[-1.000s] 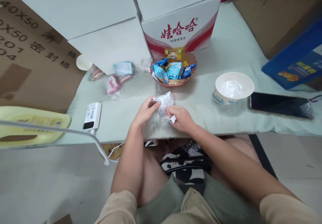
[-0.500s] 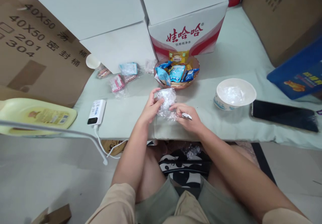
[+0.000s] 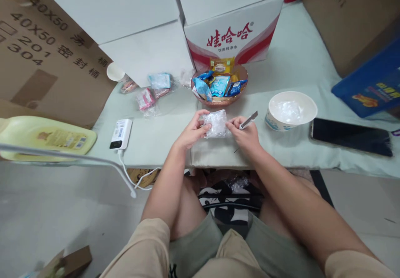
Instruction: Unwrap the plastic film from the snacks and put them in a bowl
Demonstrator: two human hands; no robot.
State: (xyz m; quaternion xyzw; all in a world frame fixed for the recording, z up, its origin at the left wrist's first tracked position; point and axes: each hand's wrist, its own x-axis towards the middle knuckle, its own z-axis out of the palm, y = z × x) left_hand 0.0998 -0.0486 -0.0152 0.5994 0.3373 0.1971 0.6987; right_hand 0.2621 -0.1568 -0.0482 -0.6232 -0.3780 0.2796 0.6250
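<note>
A small clear plastic packet [image 3: 216, 124] is held just above the pale green table [image 3: 162, 138], between both hands. My left hand [image 3: 193, 129] pinches its left edge with curled fingers. My right hand [image 3: 245, 134] grips the packet's right edge and also holds a thin silver tool [image 3: 248, 120], which sticks out up and to the right. Behind the packet stands a copper bowl [image 3: 221, 100] full of wrapped snacks.
A white paper bowl [image 3: 290, 110] and a black phone [image 3: 350, 135] lie to the right. A white power bank [image 3: 120, 133] with a cable, loose snack packets [image 3: 146, 99] and a yellow bottle [image 3: 43, 138] lie to the left. Cardboard boxes [image 3: 228, 24] line the back.
Both hands turned the packet flat and lifted it slightly toward the bowl. The silver tool in the right hand swung from pointing down-right to pointing up-right.
</note>
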